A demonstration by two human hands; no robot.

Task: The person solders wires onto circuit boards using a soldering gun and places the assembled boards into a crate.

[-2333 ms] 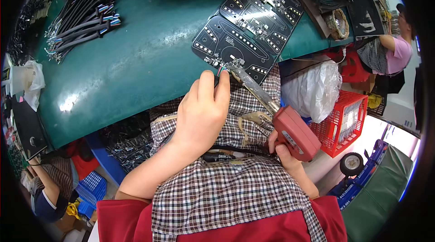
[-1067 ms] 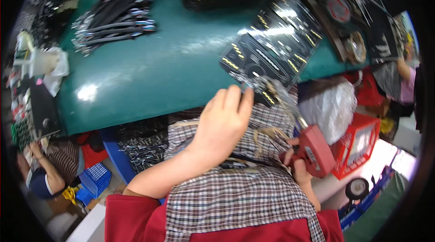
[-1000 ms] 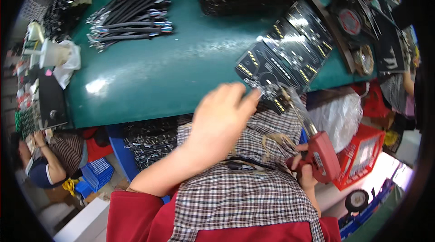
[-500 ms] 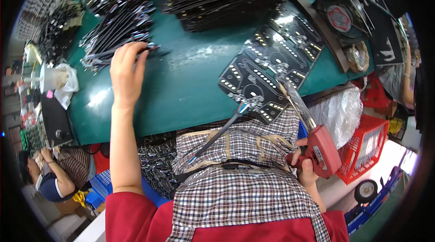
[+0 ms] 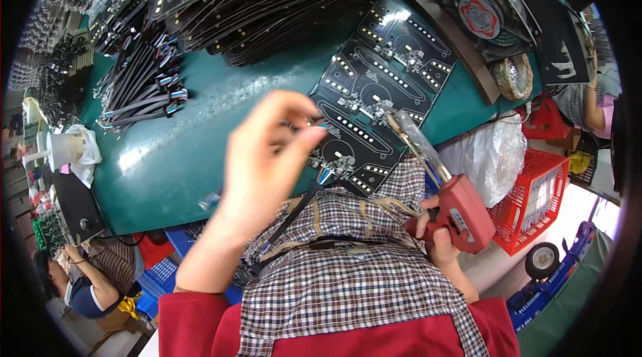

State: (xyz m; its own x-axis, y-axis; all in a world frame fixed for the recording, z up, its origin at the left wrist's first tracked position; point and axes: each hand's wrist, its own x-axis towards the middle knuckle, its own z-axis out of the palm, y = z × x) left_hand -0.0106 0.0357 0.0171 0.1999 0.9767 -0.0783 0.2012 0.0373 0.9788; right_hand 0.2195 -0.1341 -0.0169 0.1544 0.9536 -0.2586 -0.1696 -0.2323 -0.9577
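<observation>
My left hand (image 5: 264,156), blurred by motion, pinches a thin cable with coloured wire ends (image 5: 324,126) between thumb and fingertips. It hovers just left of a joined panel of black circuit boards (image 5: 368,131) dotted with small pale LEDs. What seems to be that cable's other end shows below my wrist. My right hand (image 5: 438,233) grips a red soldering gun (image 5: 465,216), its metal tip pointing at the middle of the panel. A black cable (image 5: 294,213) runs from the nearest board onto my checked apron (image 5: 361,283), its coloured wires fanned at the board.
A bundle of black cables (image 5: 142,89) lies on the green table (image 5: 207,106) at left. A tall stack of black boards (image 5: 281,16) stands at the back. A fan (image 5: 483,17), a coiled roll (image 5: 513,77), a plastic bag (image 5: 491,163) and a red crate (image 5: 535,200) are at right.
My left hand has come from the cable bundle rightward and nearer, carrying a cable to beside the boards. The right hand with the soldering gun has stayed much the same; the view has shifted slightly.
</observation>
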